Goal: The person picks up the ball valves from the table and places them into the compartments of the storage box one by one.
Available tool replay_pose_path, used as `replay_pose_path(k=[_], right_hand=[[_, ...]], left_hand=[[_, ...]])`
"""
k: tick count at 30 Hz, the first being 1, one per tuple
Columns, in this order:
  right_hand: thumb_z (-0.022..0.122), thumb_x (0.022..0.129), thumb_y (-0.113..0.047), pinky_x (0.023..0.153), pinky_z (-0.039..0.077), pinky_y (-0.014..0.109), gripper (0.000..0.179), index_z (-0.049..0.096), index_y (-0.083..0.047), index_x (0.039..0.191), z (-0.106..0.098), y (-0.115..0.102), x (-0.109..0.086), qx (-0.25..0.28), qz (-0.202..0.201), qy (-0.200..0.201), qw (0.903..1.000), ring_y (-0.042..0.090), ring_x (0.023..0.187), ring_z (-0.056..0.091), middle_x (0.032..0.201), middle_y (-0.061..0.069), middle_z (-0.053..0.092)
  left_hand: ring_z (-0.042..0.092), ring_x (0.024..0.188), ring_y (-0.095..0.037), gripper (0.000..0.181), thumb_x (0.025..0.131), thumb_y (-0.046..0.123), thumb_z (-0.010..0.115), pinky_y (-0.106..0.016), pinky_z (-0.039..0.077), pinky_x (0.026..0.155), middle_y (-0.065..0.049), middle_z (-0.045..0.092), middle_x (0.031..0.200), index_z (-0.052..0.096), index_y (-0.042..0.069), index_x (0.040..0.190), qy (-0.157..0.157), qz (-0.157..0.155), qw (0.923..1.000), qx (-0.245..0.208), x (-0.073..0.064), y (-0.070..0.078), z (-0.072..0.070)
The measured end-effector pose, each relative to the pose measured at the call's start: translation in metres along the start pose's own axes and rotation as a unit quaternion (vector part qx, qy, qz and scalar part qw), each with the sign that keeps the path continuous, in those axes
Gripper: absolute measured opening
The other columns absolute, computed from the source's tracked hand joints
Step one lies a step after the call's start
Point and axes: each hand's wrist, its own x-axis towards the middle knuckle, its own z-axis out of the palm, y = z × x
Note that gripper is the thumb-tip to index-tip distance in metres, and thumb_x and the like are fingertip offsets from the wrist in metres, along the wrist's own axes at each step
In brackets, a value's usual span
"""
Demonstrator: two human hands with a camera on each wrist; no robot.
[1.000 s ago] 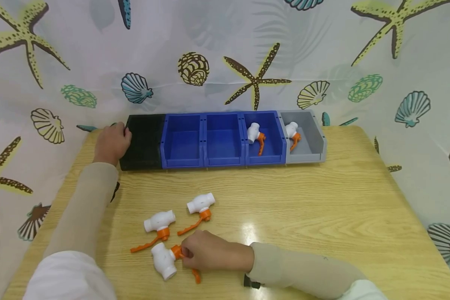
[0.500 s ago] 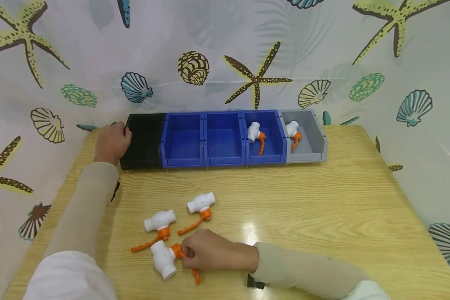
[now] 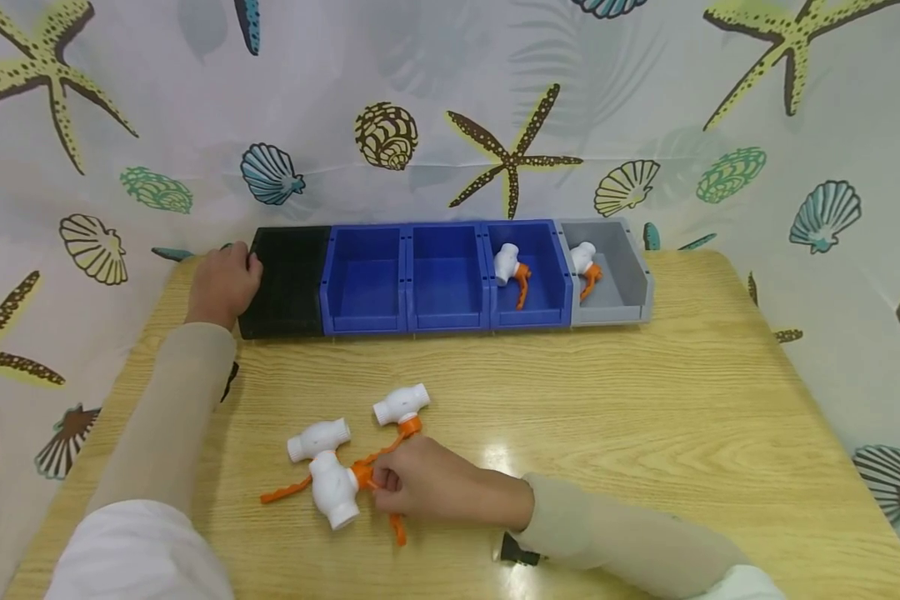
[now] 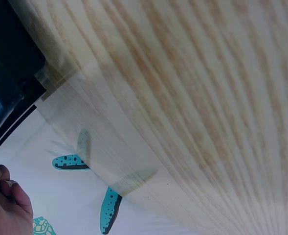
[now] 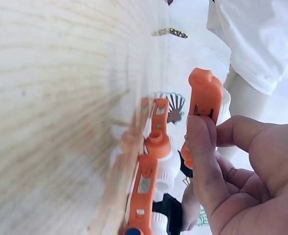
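My right hand pinches the orange lever of a white ball valve between thumb and fingers. Seen from the right wrist, that lever is up off the tabletop. In the head view the held valve overlaps a second ball valve lying on the table. Another ball valve lies just beyond my right hand, its lever partly covered. Far to the left, my left hand grips the left rim of the black bin, fingers curled; the left wrist view shows those fingers at the bin's edge.
Right of the black bin stand three blue bins and a grey bin in one row. One ball valve lies in the rightmost blue bin, another in the grey one. A patterned curtain hangs behind the wooden table.
My right hand has moved a little away from me and to the right, carrying the ball valve, which now overlaps the one behind it. My left hand has stayed on the black bin.
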Motion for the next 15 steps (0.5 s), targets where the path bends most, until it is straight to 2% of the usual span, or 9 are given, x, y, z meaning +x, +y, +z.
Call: replay_pose_path(k=[15], right_hand=[[0.064,0.081,-0.01,0.059,0.045,0.015,0.009,0.061,-0.013,0.073,-0.028,0.031,0.005,0.057,0.068,0.072,0.9934,0.0,0.061,0.054,0.066,-0.009,0.058]], left_hand=[[0.049,0.071,-0.044,0.035,0.098,0.023,0.031,-0.053,0.038,0.066,-0.026,0.052,0.077,0.047,-0.007,0.091,-0.012,0.0,0.9999,0.007,0.001,-0.002,0.0]])
